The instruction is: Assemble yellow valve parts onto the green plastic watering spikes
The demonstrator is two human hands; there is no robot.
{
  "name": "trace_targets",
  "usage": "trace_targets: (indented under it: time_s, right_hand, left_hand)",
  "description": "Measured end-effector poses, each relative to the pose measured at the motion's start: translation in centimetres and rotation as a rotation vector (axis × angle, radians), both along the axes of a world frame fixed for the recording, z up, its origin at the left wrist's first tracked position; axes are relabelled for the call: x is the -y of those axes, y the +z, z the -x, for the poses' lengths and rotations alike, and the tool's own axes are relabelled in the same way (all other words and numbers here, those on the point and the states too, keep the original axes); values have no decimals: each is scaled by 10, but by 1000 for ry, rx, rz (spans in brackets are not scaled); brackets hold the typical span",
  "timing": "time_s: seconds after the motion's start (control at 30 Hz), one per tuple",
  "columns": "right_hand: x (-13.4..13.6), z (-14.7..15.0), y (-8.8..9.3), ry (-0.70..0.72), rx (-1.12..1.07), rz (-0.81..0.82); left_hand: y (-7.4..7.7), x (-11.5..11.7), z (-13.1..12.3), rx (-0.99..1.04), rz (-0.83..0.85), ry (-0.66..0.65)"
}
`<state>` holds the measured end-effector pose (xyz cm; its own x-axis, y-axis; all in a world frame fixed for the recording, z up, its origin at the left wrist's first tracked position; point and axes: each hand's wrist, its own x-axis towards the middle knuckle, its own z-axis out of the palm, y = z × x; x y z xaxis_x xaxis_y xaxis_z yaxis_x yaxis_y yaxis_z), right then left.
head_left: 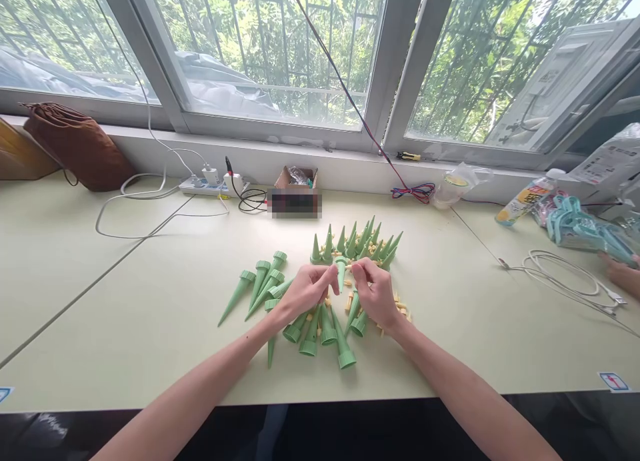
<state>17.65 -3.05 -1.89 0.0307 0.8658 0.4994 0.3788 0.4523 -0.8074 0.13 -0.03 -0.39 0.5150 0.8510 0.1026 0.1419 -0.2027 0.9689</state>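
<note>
The left hand (pixel 314 289) pinches a green spike (pixel 341 272) between thumb and fingers, its ribbed cap uppermost and its narrow tip pointing down. The right hand (pixel 374 292) is closed to a narrow grip at the fingertips around a small pale-yellow peg (pixel 349 268), which meets or nearly meets the spike's side just under the cap; whether it sits in an opening there is too small to tell. Both hands are just above the middle of the tabletop (pixel 170 334), with standing spikes (pixel 352 242) grouped behind them, tips up, loose spikes (pixel 257 284) lying to the left and more lying in front, and scattered pegs (pixel 349 302) between and beside them

The spike looks like moulded plastic, so it should be light and stiff, not easily broken, though the smooth taper may let fingers slide toward the point. The wide cap and the thicker body below it look like the surest hold — the ribs should give grip and resist twisting. The peg is likely just as light, probably firm but easy to drop for its smallness; it is best taken by its outer end, fingertips only — a sideways push could bend it
</note>
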Motion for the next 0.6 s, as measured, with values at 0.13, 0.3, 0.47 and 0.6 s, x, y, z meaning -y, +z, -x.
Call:
trace_targets:
  time_s: [0.13, 0.3, 0.47, 0.6]
  right_hand:
    - [0, 1, -1, 42, -10, 13]
    - [-1, 0, -1, 37, -5, 10]
    - [-2, -2, 0, 22, 11, 5]
    - [-1, -3, 1, 7, 32, 1]
  left_hand:
    - [1, 0, 1, -28, 33, -37]
    - [3, 0, 2, -24, 36, -39]
    - [0, 1, 0, -32, -23, -25]
    - [-5, 1, -1, -8, -177, 42]
